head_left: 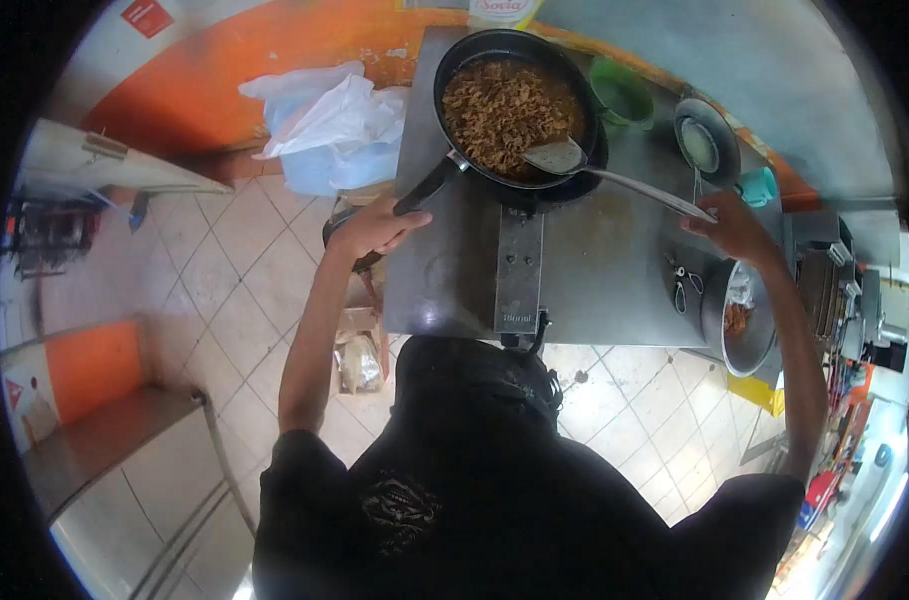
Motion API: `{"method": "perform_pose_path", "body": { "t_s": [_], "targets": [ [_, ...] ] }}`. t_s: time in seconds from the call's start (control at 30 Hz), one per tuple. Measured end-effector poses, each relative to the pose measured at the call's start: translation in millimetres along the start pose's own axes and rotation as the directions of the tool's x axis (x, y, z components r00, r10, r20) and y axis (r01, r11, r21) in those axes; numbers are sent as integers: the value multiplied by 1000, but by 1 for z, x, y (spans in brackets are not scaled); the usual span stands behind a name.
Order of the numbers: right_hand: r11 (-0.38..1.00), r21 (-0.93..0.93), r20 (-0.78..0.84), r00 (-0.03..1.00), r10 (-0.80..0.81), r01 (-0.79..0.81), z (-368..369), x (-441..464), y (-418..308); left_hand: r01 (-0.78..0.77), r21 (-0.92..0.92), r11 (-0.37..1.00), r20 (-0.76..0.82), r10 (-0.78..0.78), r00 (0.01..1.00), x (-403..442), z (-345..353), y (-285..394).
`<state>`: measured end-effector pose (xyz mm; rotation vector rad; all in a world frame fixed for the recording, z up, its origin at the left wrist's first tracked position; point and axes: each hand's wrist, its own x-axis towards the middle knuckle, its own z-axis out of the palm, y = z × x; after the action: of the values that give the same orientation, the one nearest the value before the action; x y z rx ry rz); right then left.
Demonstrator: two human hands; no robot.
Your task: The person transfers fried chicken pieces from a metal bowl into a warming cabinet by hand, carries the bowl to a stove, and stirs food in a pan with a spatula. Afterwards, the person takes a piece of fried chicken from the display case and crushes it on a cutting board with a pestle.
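Over a steel counter [614,280], left fingers [411,222] grip the frying pan [492,44] by its lower-left-slanting handle [436,186]; right fingers [707,226] hold a spatula [639,186] pointing upper-left.

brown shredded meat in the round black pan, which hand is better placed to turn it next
Right, most likely: the right hand grips the long silver metal turner, its blade in the meat. The left hand holds the black pan handle, better for steadying.

pan [572,75]: black | food [499,115]: brown | bowl [624,92]: green | cup [758,187]: teal | bags [344,128]: white, pale blue | table [599,270]: grey | wall [209,85]: orange band on whitish | floor [244,240]: pale tiles, darker gridlines | shirt [514,500]: black, greyish print
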<state>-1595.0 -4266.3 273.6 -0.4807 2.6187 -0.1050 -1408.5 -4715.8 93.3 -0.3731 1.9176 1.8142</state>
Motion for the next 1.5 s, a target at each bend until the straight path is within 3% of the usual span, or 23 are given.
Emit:
{"method": "perform_pose_path", "body": {
  "t_s": [0.03,0.1,0.23,0.33,0.4,0.53,0.67,0.73,0.8,0.9,0.97,1.03,1.07,1.13,1.27,1.33,1.4,1.5],
  "targets": [
    [1000,10,-6,1000,11,-11,0,-4,2,-2,13,1000,10,2,1000,3,-5,-2],
    [976,-16,-249,944,-216,219,-1,-10,0,74,25,997,42,-75,996,8,-21,-8],
    [978,29,-210,958,-194,204,-1,-11,10,113,22,993,106,-115,988,-7,-24,19],
    [997,31,-209,976,-60,68,13,-17,16,154,15,988,108,-155,982,-13,-18,24],
    [991,-38,-350,927,-134,129,19,-22,19,163,-1,987,82,-163,983,-12,-14,24],
    [992,-96,-438,891,-118,84,-23,-60,-27,119,20,993,102,-121,987,-9,-15,18],
    [970,-221,-509,836,-207,105,-58,-73,-40,102,79,992,43,-106,993,-17,-7,30],
    [973,-226,-413,899,-145,53,-72,-66,-40,82,87,993,32,-85,996,-20,-6,32],
    [960,-273,-419,891,-174,59,-79,-51,-26,70,109,992,48,-76,996,-22,-6,34],
    [954,-276,-292,936,-197,115,-76,-20,-13,38,103,994,85,-47,995,-18,-8,26],
    [957,-165,-262,925,-274,237,-52,2,-8,35,126,991,78,-45,996,-14,-7,21],
    [992,30,-50,991,-121,123,-19,21,-25,39,148,988,69,-50,996,-14,-6,19],
    [991,27,-46,991,-127,129,-3,28,-24,8,128,992,71,-18,997,-15,-4,20],
    [929,111,-39,935,-352,354,21,31,-26,-21,103,994,68,15,998,-17,-2,21],
    [954,73,-77,956,-284,290,2,10,-36,32,146,989,4,-33,999,-18,2,30],
    [971,-52,-66,969,-236,233,-37,-4,-49,65,154,986,-36,-60,998,-23,0,31],
    [973,-29,-35,972,-231,230,-62,-8,-59,63,248,967,34,-74,997,-23,-3,33],
    [972,-23,-62,970,-236,235,-64,-1,-64,36,186,982,65,-49,997,-17,-5,24]
  ]
}}
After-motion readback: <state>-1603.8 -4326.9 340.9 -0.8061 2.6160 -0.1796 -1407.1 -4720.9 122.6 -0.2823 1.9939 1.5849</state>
